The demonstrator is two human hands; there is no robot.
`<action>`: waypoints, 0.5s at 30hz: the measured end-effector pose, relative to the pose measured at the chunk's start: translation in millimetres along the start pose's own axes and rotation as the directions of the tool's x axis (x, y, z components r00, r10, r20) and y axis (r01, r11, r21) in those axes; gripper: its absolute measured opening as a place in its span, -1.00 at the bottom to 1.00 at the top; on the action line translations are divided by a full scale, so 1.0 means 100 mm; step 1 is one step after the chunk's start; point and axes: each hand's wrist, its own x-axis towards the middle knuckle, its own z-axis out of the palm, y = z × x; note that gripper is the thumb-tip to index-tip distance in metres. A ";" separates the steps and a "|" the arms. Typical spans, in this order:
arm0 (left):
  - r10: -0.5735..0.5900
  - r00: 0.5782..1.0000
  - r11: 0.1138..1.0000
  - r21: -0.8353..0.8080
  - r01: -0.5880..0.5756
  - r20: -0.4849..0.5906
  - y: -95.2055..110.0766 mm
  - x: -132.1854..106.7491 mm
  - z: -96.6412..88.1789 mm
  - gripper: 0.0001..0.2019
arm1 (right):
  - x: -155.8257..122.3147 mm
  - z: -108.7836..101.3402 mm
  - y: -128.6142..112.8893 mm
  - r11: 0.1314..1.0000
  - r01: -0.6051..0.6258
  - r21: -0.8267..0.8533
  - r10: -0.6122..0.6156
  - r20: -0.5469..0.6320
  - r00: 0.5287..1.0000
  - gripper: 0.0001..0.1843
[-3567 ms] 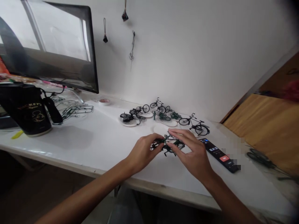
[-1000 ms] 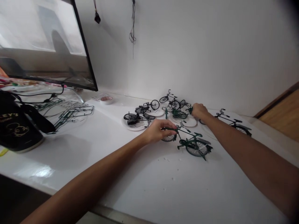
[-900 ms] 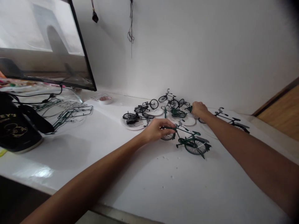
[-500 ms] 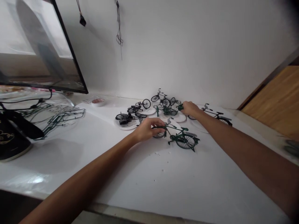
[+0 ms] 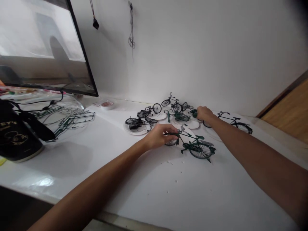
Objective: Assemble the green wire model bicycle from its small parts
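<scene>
The left hand [image 5: 160, 136] has its fingers closed on the frame of a green model bicycle [image 5: 197, 148] on the white desk [image 5: 168, 192]. The right hand [image 5: 204, 113], fingers curled, sits against another model bicycle [image 5: 178, 116] by the paper plates [image 5: 193, 125]; whether it grips, I can't tell.

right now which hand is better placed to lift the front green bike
Left, probably: the left hand is on the green model bicycle, while the right hand is among the models behind it.

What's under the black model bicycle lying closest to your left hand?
A white paper plate lies under the black model bicycle, its rim showing around the bicycle. The bicycle covers the plate's middle, so that part can't be seen. Your left hand is beside it, on a green model bicycle.
</scene>
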 end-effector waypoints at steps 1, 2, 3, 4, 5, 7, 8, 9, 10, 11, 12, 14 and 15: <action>0.002 1.000 1.000 0.001 -0.002 0.000 0.00 0.00 0.00 -0.77 | -0.01 -0.01 -0.01 1.000 -0.002 0.010 0.002 -0.010 1.000 -0.64; 0.003 1.000 1.000 0.005 -0.003 -0.001 0.00 0.00 0.00 -0.77 | -0.03 -0.04 -0.02 1.000 -0.001 0.022 0.002 -0.023 1.000 -0.64; 0.005 1.000 1.000 0.015 -0.005 -0.006 0.00 0.00 0.00 -0.77 | -0.06 -0.06 -0.03 0.999 0.000 0.035 0.001 -0.041 0.999 -0.65; 0.004 1.000 1.000 0.031 -0.004 -0.012 0.00 0.00 0.00 -0.77 | -0.09 -0.10 -0.04 0.999 0.003 0.052 0.000 -0.063 0.998 -0.66; 0.002 1.000 0.999 0.048 -0.001 -0.019 0.01 -0.01 0.00 -0.77 | -0.12 -0.15 -0.04 0.997 0.006 0.072 0.000 -0.090 0.996 -0.68; -0.008 0.999 0.997 0.080 0.011 -0.034 0.01 -0.01 0.00 -0.76 | -0.22 -0.28 -0.03 0.992 0.021 0.123 -0.002 -0.156 0.988 -0.72; -0.016 0.999 0.996 0.091 0.020 -0.043 0.01 -0.01 0.01 -0.75 | -0.29 -0.35 -0.02 0.987 0.036 0.155 -0.005 -0.197 0.980 -0.74; -0.026 0.998 0.995 0.099 0.031 -0.054 0.01 -0.01 0.01 -0.75 | -0.38 -0.42 -0.01 0.979 0.067 0.193 -0.019 -0.242 0.970 -0.76; -0.037 0.997 0.993 0.105 0.044 -0.065 0.01 -0.01 0.02 -0.75 | -0.49 -0.50 0.01 0.966 0.102 0.236 -0.032 -0.284 0.958 -0.78; -0.048 0.996 0.992 0.114 0.056 -0.077 0.00 0.00 0.02 -0.76 | -0.63 -0.56 0.02 0.949 0.137 0.283 -0.040 -0.324 0.945 -0.80; -0.059 0.994 0.990 0.126 0.070 -0.086 -0.01 0.00 0.03 -0.77 | -0.79 -0.61 0.04 0.926 0.175 0.334 -0.046 -0.360 0.932 -0.82; -0.084 0.991 0.982 0.158 0.100 -0.103 -0.04 0.00 0.05 -0.79 | -1.16 -0.67 0.08 0.865 0.230 0.446 -0.041 -0.394 0.918 -0.80; -0.097 0.989 0.978 0.176 0.115 -0.111 -0.06 0.00 0.06 -0.81 | -1.37 -0.67 0.10 0.827 0.248 0.504 -0.043 -0.384 0.922 -0.76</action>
